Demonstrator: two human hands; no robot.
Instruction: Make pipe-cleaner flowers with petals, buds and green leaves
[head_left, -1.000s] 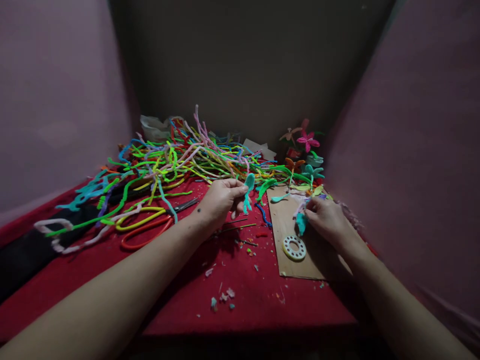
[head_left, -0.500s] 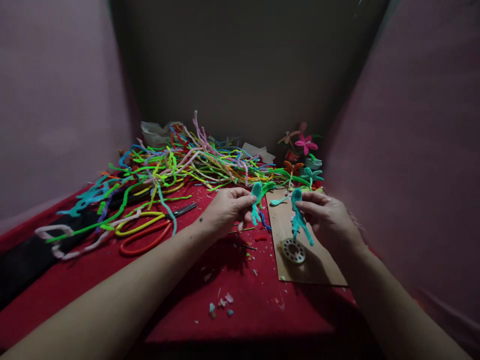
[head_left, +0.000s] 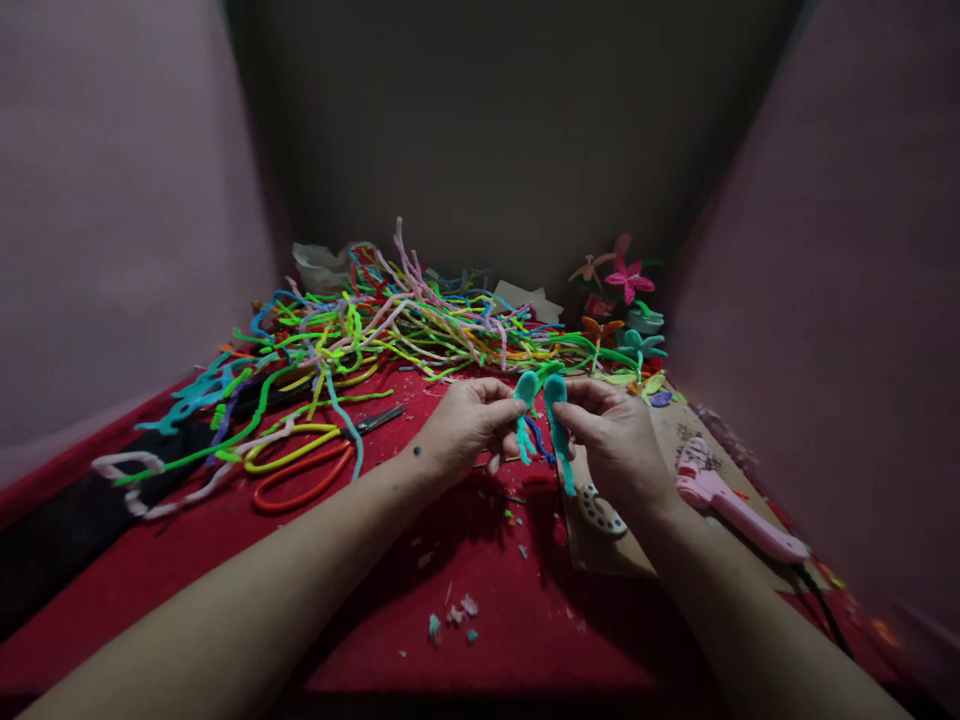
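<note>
Between thumb and fingers, my left hand (head_left: 478, 415) pinches a turquoise pipe-cleaner petal (head_left: 525, 388) whose thin stem ends hang below. My right hand (head_left: 611, 430) grips a second turquoise petal (head_left: 556, 392), its tail pointing down. The two rounded tops stand side by side, close together, above the red cloth. Below my right hand a round disc with holes (head_left: 601, 510) lies on a brown board (head_left: 611, 560), partly covered by the hand. A bit of blue pipe cleaner (head_left: 538, 438) shows behind the petals.
A heap of coloured pipe cleaners (head_left: 420, 325) spreads across the back. Scissors with yellow and red handles (head_left: 304, 468) lie left of my left hand. A pink glue gun (head_left: 739, 510) rests at the right, its cord trailing. Pipe-cleaner flowers (head_left: 630, 281) stand at the back right.
My right hand has moved left, bringing its petal beside the one in my left hand. The pink glue gun, hidden before, now shows on the right. The view has shifted slightly.
</note>
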